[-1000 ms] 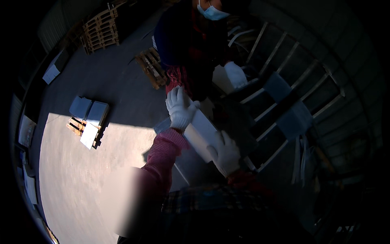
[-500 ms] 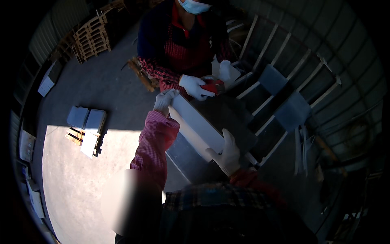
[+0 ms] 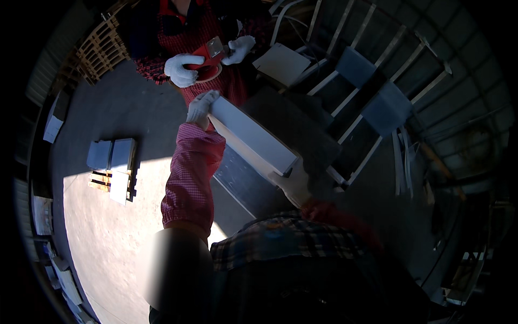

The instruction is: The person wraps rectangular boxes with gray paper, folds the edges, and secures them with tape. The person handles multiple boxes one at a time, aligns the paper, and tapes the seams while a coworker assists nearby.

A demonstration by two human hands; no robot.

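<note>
I hold a long white flat box [image 3: 253, 139] between both gloved hands. My left hand [image 3: 201, 107] in a white glove grips its far end; a pink checked sleeve runs back from it. The near end rests in my right hand [image 3: 294, 184], also gloved. Facing me stands another person in a red checked apron [image 3: 216, 75]. That person's two white-gloved hands hold a red tape dispenser [image 3: 208, 59] just beyond the box's far end.
A pallet with grey boxes [image 3: 114, 167] lies on the sunlit concrete floor at left. Wooden pallets [image 3: 100, 51] are stacked at the upper left. A metal rack with flat panels [image 3: 372, 97] stands at the right. Another white box [image 3: 281, 63] lies behind the person.
The box has swung more lengthwise toward the other person. Their hands have come together on the tape dispenser, nearer the box's far end. My left hand stays at that end.
</note>
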